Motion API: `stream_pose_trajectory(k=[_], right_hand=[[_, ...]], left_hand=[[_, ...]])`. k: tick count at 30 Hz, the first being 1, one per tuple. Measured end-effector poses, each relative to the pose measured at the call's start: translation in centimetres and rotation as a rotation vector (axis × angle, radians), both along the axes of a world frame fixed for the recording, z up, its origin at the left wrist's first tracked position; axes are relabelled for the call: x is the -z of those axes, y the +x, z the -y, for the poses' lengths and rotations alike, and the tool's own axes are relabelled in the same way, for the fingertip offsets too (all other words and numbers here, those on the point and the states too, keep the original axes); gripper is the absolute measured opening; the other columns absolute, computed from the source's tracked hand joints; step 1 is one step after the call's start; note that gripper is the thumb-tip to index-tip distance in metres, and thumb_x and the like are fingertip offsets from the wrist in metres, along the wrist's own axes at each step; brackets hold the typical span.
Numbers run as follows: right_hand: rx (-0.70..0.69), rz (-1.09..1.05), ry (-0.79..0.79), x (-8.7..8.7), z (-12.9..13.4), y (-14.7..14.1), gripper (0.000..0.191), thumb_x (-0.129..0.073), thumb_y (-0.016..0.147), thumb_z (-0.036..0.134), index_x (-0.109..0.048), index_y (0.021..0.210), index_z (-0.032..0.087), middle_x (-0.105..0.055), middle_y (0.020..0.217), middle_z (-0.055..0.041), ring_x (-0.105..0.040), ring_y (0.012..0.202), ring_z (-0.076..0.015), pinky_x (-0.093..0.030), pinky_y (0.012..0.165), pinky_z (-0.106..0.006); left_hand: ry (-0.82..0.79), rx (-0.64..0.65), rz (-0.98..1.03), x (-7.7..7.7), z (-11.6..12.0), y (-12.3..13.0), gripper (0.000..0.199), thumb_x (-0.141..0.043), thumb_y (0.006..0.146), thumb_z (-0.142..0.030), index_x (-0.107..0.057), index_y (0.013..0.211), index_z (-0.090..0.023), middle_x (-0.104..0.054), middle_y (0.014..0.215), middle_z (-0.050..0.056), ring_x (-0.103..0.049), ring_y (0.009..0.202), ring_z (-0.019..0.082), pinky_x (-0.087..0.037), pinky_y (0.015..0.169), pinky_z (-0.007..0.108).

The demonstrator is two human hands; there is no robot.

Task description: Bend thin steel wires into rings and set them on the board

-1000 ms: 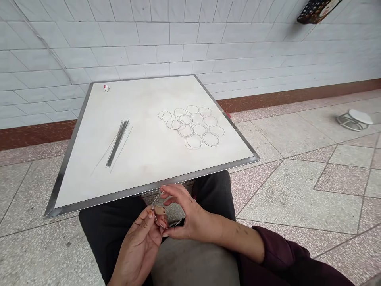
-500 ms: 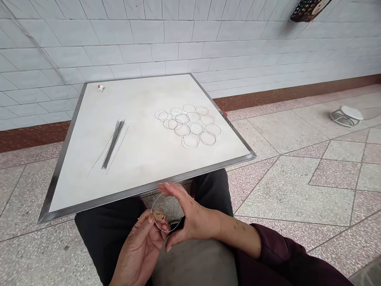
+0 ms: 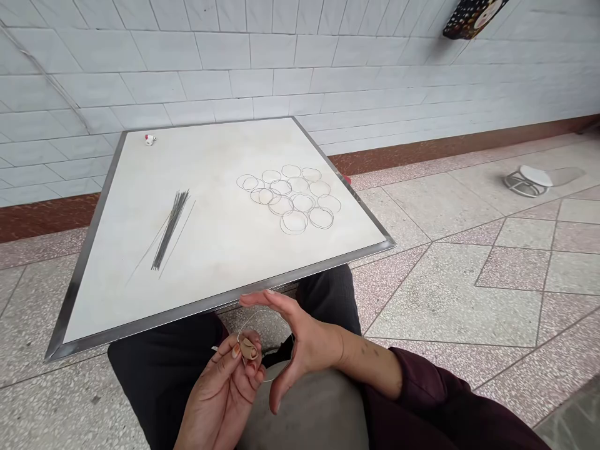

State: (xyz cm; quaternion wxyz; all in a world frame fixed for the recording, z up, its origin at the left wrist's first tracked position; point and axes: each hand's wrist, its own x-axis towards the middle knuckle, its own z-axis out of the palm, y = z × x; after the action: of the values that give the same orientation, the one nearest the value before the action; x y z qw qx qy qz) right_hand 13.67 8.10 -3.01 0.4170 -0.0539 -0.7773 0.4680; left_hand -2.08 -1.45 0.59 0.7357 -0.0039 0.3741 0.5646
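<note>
Between thumb and fingertips, my left hand (image 3: 222,390) pinches a thin wire ring (image 3: 254,314) above my lap. A tan wrap (image 3: 248,349) is around one of its fingers, close to the pinched spot. Curved about the ring's right side is my right hand (image 3: 304,340), thumb and fingers spread wide; whether its palm touches the wire I cannot tell. Beyond both hands stands a white table (image 3: 210,250) with a metal edge. Several overlapping wire rings (image 3: 294,222) lie on its right half, and a bundle of straight wires (image 3: 169,231) on its left.
A small white and red object (image 3: 150,140) sits at the table's far left corner. The tiled wall (image 3: 225,50) rises behind. On the floor to the right is a stool (image 3: 528,180) with a white top. A dark patterned object (image 3: 473,17) hangs on the wall.
My right hand has opened a little wider, its thumb lower. The wire ring has shifted slightly in my left hand's pinch. The whole view has moved slightly, with the table further left.
</note>
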Motion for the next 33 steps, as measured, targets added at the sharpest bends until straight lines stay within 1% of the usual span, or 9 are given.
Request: stream_pose_trajectory(k=[4,7,10,13,15,17,22,28,33], right_hand=[[-0.040,0.031,0.002,-0.1,-0.3,0.2,0.149,-0.095,0.041,0.045,0.005,0.152,0.037,-0.038,0.149,-0.0135,-0.045,0.135,-0.0281,-0.034,0.113,-0.042],[-0.039,0.062,0.001,0.0,-0.3,0.1,0.151,-0.094,0.041,0.049,0.007,0.151,0.035,-0.044,0.144,-0.0140,-0.049,0.131,-0.0270,-0.036,0.111,-0.041],[-0.048,0.058,0.031,-0.2,-0.3,0.1,0.147,-0.092,0.046,0.054,0.008,0.151,0.031,-0.051,0.137,-0.0141,-0.054,0.126,-0.0253,-0.038,0.109,-0.040],[0.001,0.103,0.096,-0.6,-0.4,0.1,0.142,-0.088,0.051,0.059,0.007,0.152,0.028,-0.055,0.134,-0.0138,-0.055,0.124,-0.0252,-0.038,0.108,-0.041],[0.058,0.152,0.143,-1.0,-0.5,0.2,0.139,-0.086,0.051,0.062,0.003,0.152,0.028,-0.056,0.134,-0.0130,-0.054,0.124,-0.0264,-0.035,0.109,-0.043],[0.104,0.193,0.172,-1.4,-0.6,0.4,0.135,-0.085,0.051,0.065,-0.005,0.153,0.027,-0.056,0.135,-0.0123,-0.051,0.127,-0.0274,-0.032,0.111,-0.044],[0.117,0.298,0.168,-1.7,-0.8,0.9,0.122,-0.083,0.053,0.066,-0.021,0.150,0.024,-0.049,0.143,-0.0134,-0.041,0.136,-0.0291,-0.030,0.114,-0.044],[0.109,0.323,0.133,-1.6,-0.9,1.1,0.115,-0.084,0.052,0.065,-0.031,0.144,0.022,-0.051,0.139,-0.0138,-0.042,0.134,-0.0290,-0.030,0.114,-0.044],[0.120,0.286,0.144,-1.8,-1.2,1.2,0.106,-0.084,0.055,0.065,-0.038,0.140,0.023,-0.056,0.133,-0.0118,-0.046,0.131,-0.0269,-0.034,0.112,-0.042]], left_hand=[[0.003,0.024,-0.026,-0.1,0.0,-0.1,0.015,-0.083,0.068,-0.014,-0.076,0.080,-0.014,-0.069,0.086,0.004,-0.058,0.061,0.008,-0.057,0.060,0.022],[0.017,0.049,-0.047,-0.3,0.0,-0.2,0.013,-0.083,0.068,-0.017,-0.075,0.078,-0.013,-0.068,0.084,0.004,-0.056,0.060,0.008,-0.058,0.061,0.025],[-0.003,0.066,-0.069,-0.6,0.0,-0.3,0.013,-0.083,0.070,-0.018,-0.076,0.080,-0.013,-0.067,0.081,0.003,-0.057,0.061,0.009,-0.059,0.064,0.026],[-0.033,0.065,-0.081,-0.9,-0.1,-0.3,0.015,-0.084,0.068,-0.017,-0.076,0.081,-0.013,-0.067,0.080,0.003,-0.058,0.064,0.010,-0.059,0.064,0.025],[-0.047,0.062,-0.089,-1.0,-0.1,-0.3,0.017,-0.085,0.065,-0.016,-0.076,0.079,-0.012,-0.067,0.078,0.003,-0.058,0.063,0.010,-0.059,0.063,0.024],[-0.062,0.053,-0.101,-1.1,-0.2,-0.4,0.019,-0.087,0.062,-0.015,-0.077,0.079,-0.012,-0.068,0.079,0.003,-0.059,0.062,0.010,-0.059,0.063,0.024],[-0.098,0.019,-0.113,-1.0,-0.2,-0.4,0.020,-0.088,0.061,-0.014,-0.077,0.077,-0.015,-0.071,0.086,0.004,-0.064,0.070,0.012,-0.060,0.066,0.026],[-0.085,0.035,-0.096,-0.7,-0.4,-0.3,0.018,-0.086,0.063,-0.014,-0.077,0.077,-0.017,-0.071,0.086,0.002,-0.063,0.066,0.011,-0.060,0.068,0.026],[-0.095,0.060,-0.129,-0.4,-0.3,-0.4,0.019,-0.086,0.063,-0.019,-0.077,0.079,-0.015,-0.070,0.085,0.003,-0.063,0.068,0.013,-0.060,0.070,0.029]])
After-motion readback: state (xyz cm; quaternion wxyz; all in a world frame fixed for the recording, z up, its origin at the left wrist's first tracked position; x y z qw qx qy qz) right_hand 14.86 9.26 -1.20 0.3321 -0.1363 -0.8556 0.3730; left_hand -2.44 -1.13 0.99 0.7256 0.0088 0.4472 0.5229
